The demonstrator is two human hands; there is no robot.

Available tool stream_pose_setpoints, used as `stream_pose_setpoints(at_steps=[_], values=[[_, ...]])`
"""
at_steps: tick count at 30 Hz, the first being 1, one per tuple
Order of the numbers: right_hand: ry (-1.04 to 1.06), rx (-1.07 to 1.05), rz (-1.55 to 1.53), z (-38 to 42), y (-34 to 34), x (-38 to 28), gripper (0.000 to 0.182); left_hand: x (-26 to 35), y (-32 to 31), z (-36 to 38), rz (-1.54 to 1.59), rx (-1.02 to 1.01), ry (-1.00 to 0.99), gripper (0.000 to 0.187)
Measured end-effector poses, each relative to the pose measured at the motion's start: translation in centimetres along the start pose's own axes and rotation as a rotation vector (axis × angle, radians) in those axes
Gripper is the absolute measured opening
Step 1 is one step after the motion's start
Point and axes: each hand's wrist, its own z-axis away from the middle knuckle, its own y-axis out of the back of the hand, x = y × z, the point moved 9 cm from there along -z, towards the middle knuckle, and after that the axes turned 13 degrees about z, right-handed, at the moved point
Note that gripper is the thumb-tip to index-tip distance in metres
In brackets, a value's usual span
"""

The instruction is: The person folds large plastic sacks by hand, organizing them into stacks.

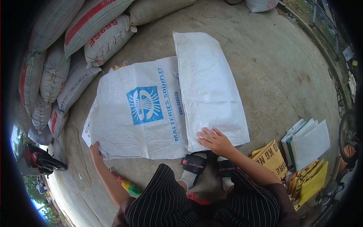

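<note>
From the head camera, your left hand (pixel 95 148) pinches the near-left corner of the large white woven plastic sack (pixel 138 109) lying flat on the concrete floor (pixel 272 68) — fingers closed on its edge, seemingly to keep it taut. Your right hand (pixel 215 140) rests palm-down, fingers spread, on the plain white woven sack (pixel 210 87) that overlaps the first along its right side, pressing it flat. The printed sack carries a blue square logo and "MALTERIES SOUFFLET" in blue. Your black sandals (pixel 194 163) read "RABBIT KITTY". Filled grey sacks (pixel 56 72) with red lettering are stacked at left; folded yellow and white bags (pixel 302 151) lie at right.
</note>
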Motion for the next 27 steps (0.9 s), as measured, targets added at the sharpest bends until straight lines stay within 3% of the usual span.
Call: stream_pose_setpoints(at_steps=[5, 8, 10, 12, 16, 18, 19, 20, 22, 23, 24, 26, 27], values=[[-0.108, -0.239, 0.03, 3.8, -10.5, 0.1, 0.043, 1.2, 0.1, 0.2, -0.013, -0.022, 0.032, 0.045], [-0.169, -0.321, -0.045, 4.8, -10.3, 2.1, 0.05, 1.6, -0.4, 0.9, 0.16, -0.1, 0.078, 0.046], [-0.184, -0.364, -0.138, 4.8, -9.2, 2.9, 0.056, 2.1, -2.3, 3.0, 0.308, -0.175, 0.255, 0.049], [-0.192, -0.402, -0.231, 5.2, -8.8, 3.2, 0.065, 4.8, -3.7, 5.8, 0.406, -0.218, 0.229, 0.049], [-0.22, -0.443, -0.301, 6.0, -10.1, 4.4, 0.064, 12.3, -7.5, 9.9, 0.602, -0.354, 0.066, 0.047], [-0.316, -0.417, -0.448, 5.9, -10.7, 5.3, 0.061, 15.6, -12.7, 13.1, 0.619, -0.303, 0.065, 0.045], [-0.308, -0.417, -0.447, 5.6, -10.5, 5.2, 0.061, 17.7, -17.9, 17.1, 0.456, -0.408, 0.194, 0.043], [-0.341, -0.461, -0.41, 5.2, -10.3, 5.3, 0.057, 18.7, -20.6, 17.2, 0.262, -0.461, 0.059, 0.044], [-0.371, -0.507, -0.366, 3.9, -9.5, 5.2, 0.054, 20.8, -28.2, 19.8, -0.297, -0.618, -0.363, 0.06], [-0.401, -0.339, -0.496, 2.1, -7.8, 5.2, 0.053, 21.7, -30.5, 21.5, -0.585, -0.444, -0.726, 0.064], [-0.432, -0.17, -0.623, 0.4, -6.0, 5.3, 0.053, 21.7, -31.2, 22.2, -0.58, -0.445, -0.722, 0.064], [-0.552, -0.034, -0.958, -4.0, -4.0, 4.9, 0.053, 21.1, -32.7, 23.6, -0.545, -0.569, -0.575, 0.064], [-0.575, -0.014, -1.044, -6.4, -4.3, 4.5, 0.054, 21.3, -31.3, 23.3, -0.403, -0.581, -0.415, 0.061]])
